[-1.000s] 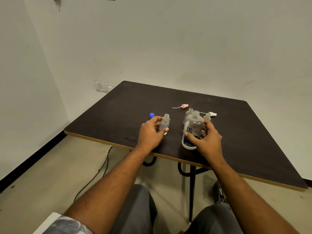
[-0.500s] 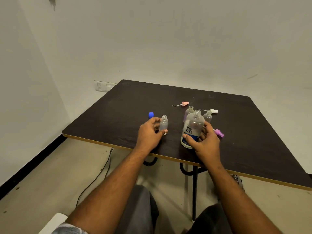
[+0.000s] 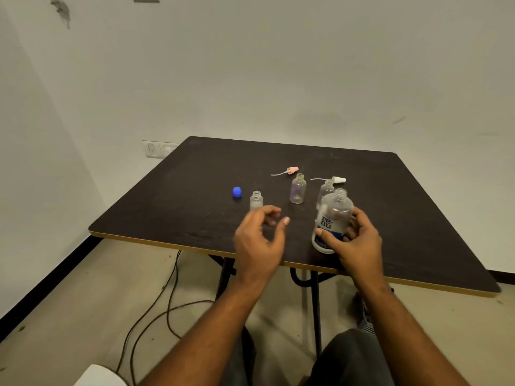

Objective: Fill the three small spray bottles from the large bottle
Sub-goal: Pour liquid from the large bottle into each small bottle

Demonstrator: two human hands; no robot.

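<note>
- Since half a second ago, the left hand has let go of the nearest small spray bottle and drawn back toward the table's near edge.
- Its fingers now hang loosely curled and released, holding nothing, just short of that bottle, with the forearm reaching in from below.
- That bottle stands upright and uncapped, beside a blue cap.
- The right hand still grips the large bottle low on its body, thumb across the label and the other fingers wrapped behind.
- This large bottle is uncapped, near the front edge, leaning slightly right.
- A second small bottle stands further back; a third is partly hidden behind the large bottle.
- A pink spray head and a white spray head lie behind them.
</note>
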